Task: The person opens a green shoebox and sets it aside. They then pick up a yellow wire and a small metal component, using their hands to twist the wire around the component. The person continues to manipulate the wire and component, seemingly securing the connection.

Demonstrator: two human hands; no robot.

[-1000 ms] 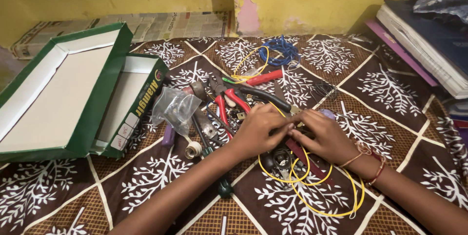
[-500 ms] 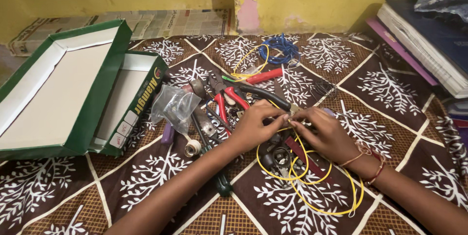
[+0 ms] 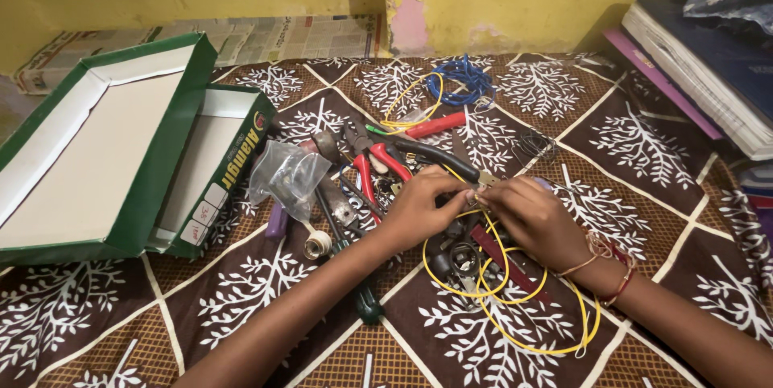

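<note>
My left hand [image 3: 423,207] and my right hand [image 3: 535,219] meet over a pile of small tools on a brown cloth with white tree prints. Both pinch the same yellow wire [image 3: 515,307] near its upper end, fingertips almost touching. The wire hangs down in loose loops toward me across the cloth. Under and beside my left hand lie red-handled pliers [image 3: 374,167], a black-handled tool [image 3: 435,154] and small metal parts [image 3: 459,263]. Red and gold bangles circle my right wrist.
An open green box [image 3: 161,163] with its lid stands at the left. A clear plastic bag [image 3: 286,175], a red screwdriver [image 3: 435,125], a blue wire coil [image 3: 459,82] and a green-handled screwdriver [image 3: 366,303] lie around. Stacked books [image 3: 700,50] sit at the right, a yellow wall behind.
Both hands stayed together on the yellow wire, shifting slightly; the wire loops have moved a little on the cloth.
</note>
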